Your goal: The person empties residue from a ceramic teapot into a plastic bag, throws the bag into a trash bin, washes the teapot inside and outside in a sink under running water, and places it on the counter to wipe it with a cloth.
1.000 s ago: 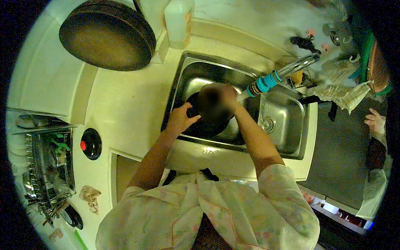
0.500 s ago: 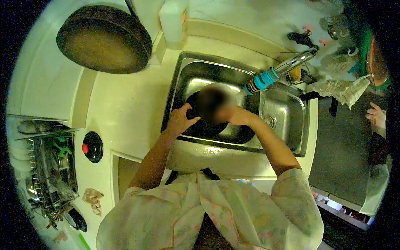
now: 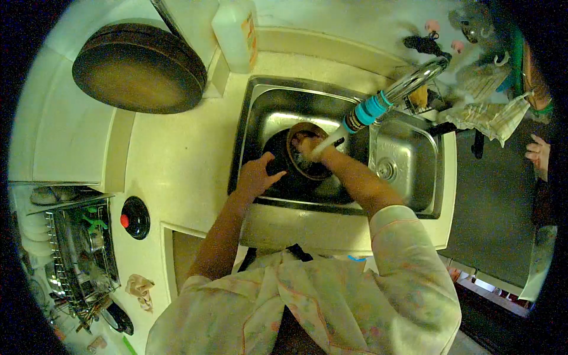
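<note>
You have the dark pot down in the left basin of the sink, its mouth turned up and somewhat tilted, right under the faucet. Your left hand has the pot by its left side, thumb and fingers parted and curved about the dark edge in a half-closed hold; whether there is a handle in that grasp is too dark to tell. Your right hand reaches in over the rim with the fingers down inside, and the water stream falls onto that hand and into the pot. How far those fingers are bent, and whether they have hold of a sponge or anything else, you cannot tell from this view. The step in hand looks like washing the inside of the pot under running water, one hand bracing while the other works. From here, the next move seems to call for a firm left hold, so the wet pot does not turn or slide, and for the right fingers to reach the inner wall while the water carries loosened dirt away. Emptying the pot would probably want the right hand out first, then a tip to one side within the same basin.
</note>
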Demonstrator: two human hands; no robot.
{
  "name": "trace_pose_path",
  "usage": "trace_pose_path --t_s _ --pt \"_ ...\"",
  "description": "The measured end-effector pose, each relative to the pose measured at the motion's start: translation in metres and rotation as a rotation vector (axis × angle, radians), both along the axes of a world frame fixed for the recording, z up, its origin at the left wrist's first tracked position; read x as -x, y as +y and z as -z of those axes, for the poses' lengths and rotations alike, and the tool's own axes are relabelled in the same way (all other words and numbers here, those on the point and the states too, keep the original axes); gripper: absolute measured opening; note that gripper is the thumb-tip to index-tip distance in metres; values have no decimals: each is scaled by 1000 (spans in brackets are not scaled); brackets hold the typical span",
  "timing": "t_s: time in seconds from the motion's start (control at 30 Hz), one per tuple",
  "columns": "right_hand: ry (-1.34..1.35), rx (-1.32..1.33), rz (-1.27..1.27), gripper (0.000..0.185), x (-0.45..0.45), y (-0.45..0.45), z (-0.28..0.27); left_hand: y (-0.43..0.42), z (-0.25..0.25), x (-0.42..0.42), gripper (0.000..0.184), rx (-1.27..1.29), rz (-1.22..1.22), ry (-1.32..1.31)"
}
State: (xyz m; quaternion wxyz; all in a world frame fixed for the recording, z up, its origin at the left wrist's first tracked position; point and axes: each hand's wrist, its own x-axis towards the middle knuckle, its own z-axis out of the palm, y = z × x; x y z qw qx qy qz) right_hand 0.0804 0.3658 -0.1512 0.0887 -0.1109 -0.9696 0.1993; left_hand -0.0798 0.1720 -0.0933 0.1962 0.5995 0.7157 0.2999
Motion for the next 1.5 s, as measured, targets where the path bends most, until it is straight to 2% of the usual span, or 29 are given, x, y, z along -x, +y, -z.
trace_pose_path --t_s 0.1,0.13,0.17,0.23,0.37,0.57,0.73,0.83,1.0,1.17,1.33,1.43,1.47,1.5 --pt "-127 169 -28 26 -4 -10 20 0 -17 -4 51 -43 -3 39" --pt "-144 202 -43 26 -7 -18 25 1 -24 -4 50 87 -15 -3" --pt "-156 226 -58 26 -6 -24 26 0 -23 -2 50 64 -15 -4" --pt "-175 234 -75 26 0 -29 28 1 -18 -1 50 13 -18 -13" --pt "-267 134 -8 26 36 -6 29 1 -12 -2 50 101 -2 -10" --pt "-200 205 -16 26 -6 -22 33 3 -24 -2 50 75 -18 -7" --pt "-252 183 -20 27 26 -16 30 2 4 2 50 -20 14 -62" --pt "-270 133 55 27 33 5 31 2 -15 2 50 71 -4 -22" --pt "-226 232 -21 27 -2 -26 30 5 -2 4 51 -64 -10 14" --pt "-300 175 22 28 38 1 31 2 -8 2 51 9 -13 -53" --pt "-226 288 -25 29 4 -18 27 3 -1 3 53 -5 -33 14" --pt "-201 373 -60 29 4 -29 10 2 8 2 55 -198 -57 55" --pt "-148 388 -23 29 5 -25 1 2 6 6 56 22 -46 -67" --pt "-77 393 34 29 5 -18 -9 3 6 6 55 7 -63 -96"
